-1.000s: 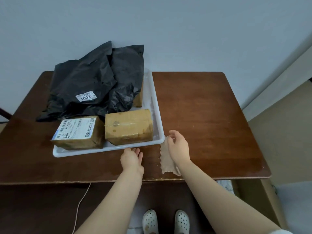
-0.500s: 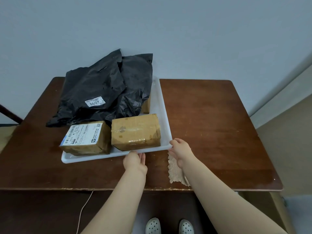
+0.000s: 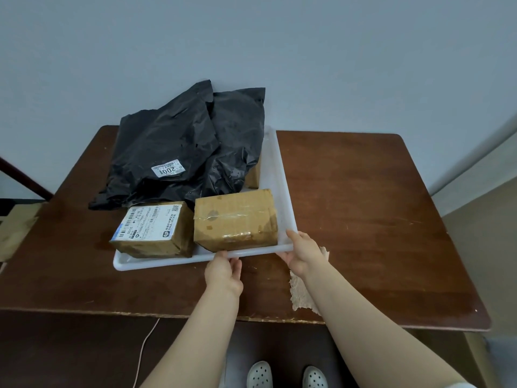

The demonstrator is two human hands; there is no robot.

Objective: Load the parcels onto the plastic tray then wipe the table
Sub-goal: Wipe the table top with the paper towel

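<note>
head view: the parcels are all on the white tray (image 3: 283, 175), which sits on the left half of the brown table (image 3: 363, 205). two black bags (image 3: 173, 152) are heaped at the back, a labelled box (image 3: 152, 229) and a plain box (image 3: 235, 219) stand side by side at the front, and a third box (image 3: 253, 177) peeks out from under the bags. the left hand (image 3: 223, 271) grips the tray's near rim, and the right hand (image 3: 303, 254) holds the near right corner with its thumb laid along the side rim. a brown rag (image 3: 302, 292) lies on the table under the right wrist; i cannot tell whether that hand is also pinching it.

loading looks finished, and the step in hand seems to be shifting the tray to free up table for wiping. the next move calls for an even slide or lift, since the bags overhang the left rim and could slump off. then the rag needs taking up for the bare wood.
</note>
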